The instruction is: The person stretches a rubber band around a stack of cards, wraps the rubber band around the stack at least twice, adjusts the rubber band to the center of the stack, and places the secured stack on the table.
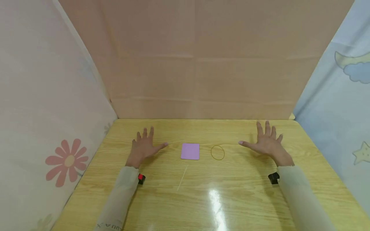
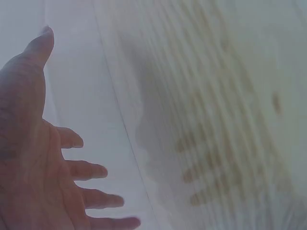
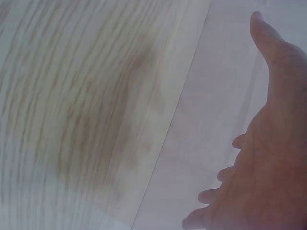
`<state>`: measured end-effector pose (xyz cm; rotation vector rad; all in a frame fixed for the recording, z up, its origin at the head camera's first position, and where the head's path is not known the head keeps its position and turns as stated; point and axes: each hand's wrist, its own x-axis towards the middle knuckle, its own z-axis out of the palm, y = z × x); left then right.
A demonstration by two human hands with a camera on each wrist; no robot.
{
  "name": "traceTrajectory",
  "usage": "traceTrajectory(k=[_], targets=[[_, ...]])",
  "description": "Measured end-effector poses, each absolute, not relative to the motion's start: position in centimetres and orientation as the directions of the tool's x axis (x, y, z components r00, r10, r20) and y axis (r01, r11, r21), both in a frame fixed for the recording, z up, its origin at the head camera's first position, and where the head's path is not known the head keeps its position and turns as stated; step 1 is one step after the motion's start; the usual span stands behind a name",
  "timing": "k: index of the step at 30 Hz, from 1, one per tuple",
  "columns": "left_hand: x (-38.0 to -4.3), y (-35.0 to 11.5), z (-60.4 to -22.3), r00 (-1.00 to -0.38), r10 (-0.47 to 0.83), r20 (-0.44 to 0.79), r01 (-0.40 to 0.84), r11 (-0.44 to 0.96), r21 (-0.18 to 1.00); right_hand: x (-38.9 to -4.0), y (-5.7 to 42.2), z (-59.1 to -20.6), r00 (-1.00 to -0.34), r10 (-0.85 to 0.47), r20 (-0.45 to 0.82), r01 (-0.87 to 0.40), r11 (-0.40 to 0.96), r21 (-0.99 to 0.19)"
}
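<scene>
A flat purple square (image 1: 190, 151) with rounded corners lies on the wooden table (image 1: 162, 202), between the two hands. Just right of it is a thin yellowish ring (image 1: 211, 152), which looks like a rubber band. My left hand (image 1: 143, 147) is held over the table left of the square, fingers spread and thumb pointing inward. Over on the right, my right hand (image 1: 267, 142) is spread in the same way, its thumb toward the ring. Neither hand holds or touches anything. Both wrist views show the bare palms, with hand shadows on the wood.
A brownish cloth (image 1: 196, 64) hangs behind the table's back edge. Pale printed curtains stand at the left (image 1: 29, 96) and right (image 1: 332, 102). A thin pale line (image 1: 182, 177) shows on the wood below the square, and a light glare (image 1: 216, 205) lies near the front.
</scene>
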<state>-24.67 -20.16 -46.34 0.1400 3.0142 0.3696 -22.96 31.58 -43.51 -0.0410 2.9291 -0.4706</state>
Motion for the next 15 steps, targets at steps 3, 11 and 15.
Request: traceTrajectory(k=[3,11,15], targets=[[-24.6,-19.8,-46.3,-0.988,0.132,-0.083,0.103,0.954,0.283,-22.8,31.2,-43.4,-0.984,-0.071,-0.164,-0.014,0.946,-0.323],[-24.6,-19.0,-45.9,-0.979,0.203,-0.012,0.183,0.902,0.391,-22.6,29.8,-42.5,-0.981,-0.128,-0.147,-0.067,0.929,-0.364],[-24.5,-18.5,-45.8,-0.975,0.222,0.026,0.210,0.873,0.439,-22.3,29.0,-42.2,-0.978,-0.148,-0.148,-0.081,0.921,-0.382]])
